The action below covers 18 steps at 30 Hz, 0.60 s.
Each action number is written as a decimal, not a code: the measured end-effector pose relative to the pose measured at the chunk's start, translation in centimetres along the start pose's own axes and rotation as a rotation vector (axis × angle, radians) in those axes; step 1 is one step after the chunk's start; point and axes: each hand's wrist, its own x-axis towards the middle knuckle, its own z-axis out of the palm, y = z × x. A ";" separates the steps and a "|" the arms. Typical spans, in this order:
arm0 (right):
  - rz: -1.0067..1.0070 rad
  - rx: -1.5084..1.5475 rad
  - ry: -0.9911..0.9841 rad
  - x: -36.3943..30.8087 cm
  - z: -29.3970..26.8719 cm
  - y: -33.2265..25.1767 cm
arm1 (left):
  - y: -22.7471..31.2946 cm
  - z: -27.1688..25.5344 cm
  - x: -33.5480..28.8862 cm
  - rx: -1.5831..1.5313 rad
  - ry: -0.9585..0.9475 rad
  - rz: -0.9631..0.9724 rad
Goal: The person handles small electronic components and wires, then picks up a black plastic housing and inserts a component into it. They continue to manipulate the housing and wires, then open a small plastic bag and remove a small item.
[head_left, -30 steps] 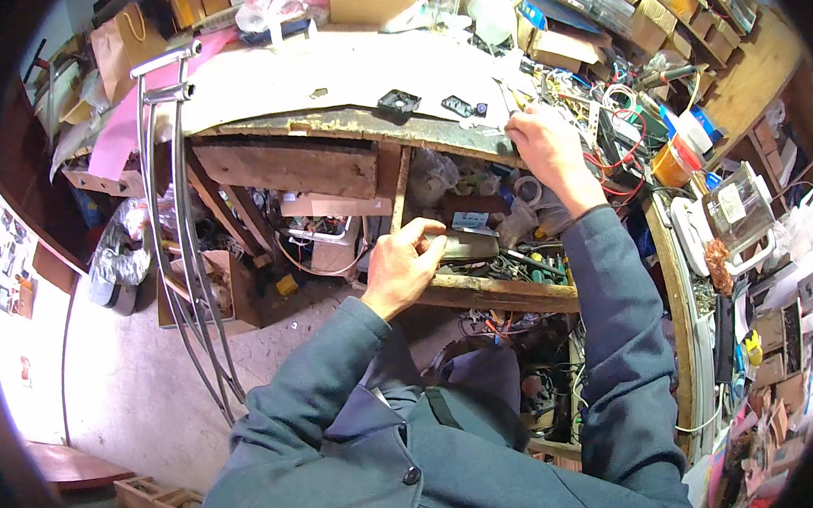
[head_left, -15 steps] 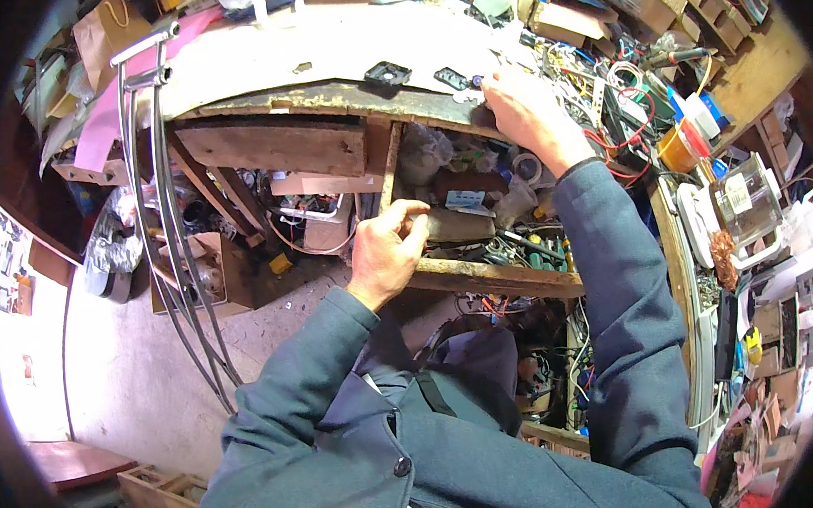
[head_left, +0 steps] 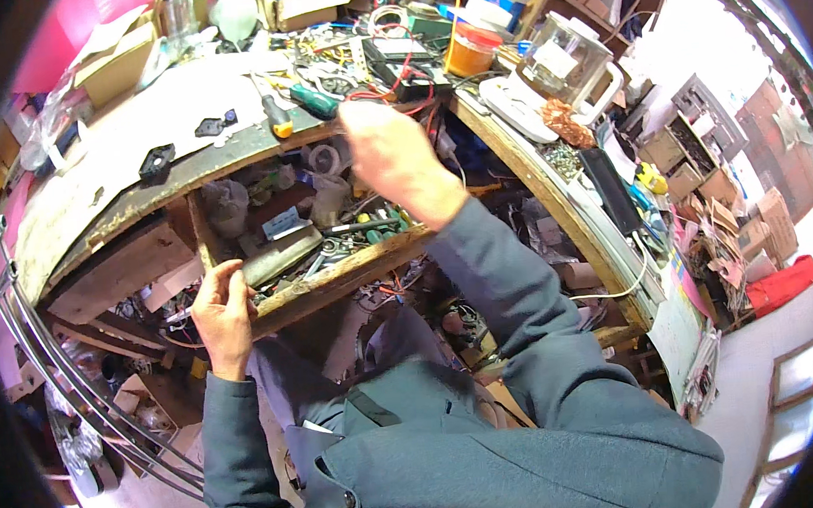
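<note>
My left hand (head_left: 224, 316) is closed, fingers curled and thumb pressed in, at the near left corner of an open wooden drawer (head_left: 352, 274). Whatever it may hold is hidden. Blurred by motion, my right hand (head_left: 396, 157) hovers over the drawer's far right part, close to a green-handled tool (head_left: 313, 101); its fingers cannot be made out. A screwdriver with a yellow and black handle (head_left: 278, 118) lies at the bench edge. Farther left on the bench are a square black plastic part (head_left: 156, 162) and a smaller flat black piece (head_left: 216, 124).
The drawer holds plastic bags, a tape roll (head_left: 324, 158) and several hand tools. Cables and an orange-filled tub (head_left: 473, 50) crowd the bench's far side. A clear blender-like jug (head_left: 564, 53) stands on the right. Bent metal tubes (head_left: 70, 386) rise at the left.
The view has swung to the right. My right hand has left the small black piece and moved right, toward the tools. My left hand stays by the drawer's corner, still closed.
</note>
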 end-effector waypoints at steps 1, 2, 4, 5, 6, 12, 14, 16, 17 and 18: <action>0.006 -0.061 0.022 -1.8 -1.4 1.4 | -0.2 -0.2 -0.1 0.010 -0.005 0.021; 0.017 -0.132 0.041 -3.6 -3.1 2.9 | -0.1 0.1 -0.1 0.030 -0.006 0.032; 0.136 -0.277 -0.033 -6.6 -7.2 4.9 | -0.3 0.3 0.0 0.008 -0.036 0.045; 0.201 -0.282 -0.032 -7.9 -8.6 5.2 | -0.6 -0.1 0.0 0.021 -0.034 0.055; 0.266 -0.289 -0.031 -9.0 -10.0 5.3 | -0.3 -0.3 -0.2 0.035 -0.024 0.054; 0.551 -0.457 -0.097 -14.2 -15.8 6.3 | -0.5 -0.5 0.3 0.063 -0.087 0.057; 0.551 -0.557 -0.122 -14.1 -15.8 8.4 | 0.4 -0.8 -0.2 0.095 -0.076 0.087; 0.457 -0.626 -0.118 -13.9 -16.9 10.0 | 0.2 -0.9 -0.1 0.202 -0.033 0.182; 0.360 -0.599 -0.068 -15.3 -17.2 12.1 | 0.9 -0.6 -0.3 0.255 -0.050 0.185; 0.381 -0.686 -0.039 -15.6 -17.7 12.6 | 1.5 0.1 0.0 0.302 -0.075 0.195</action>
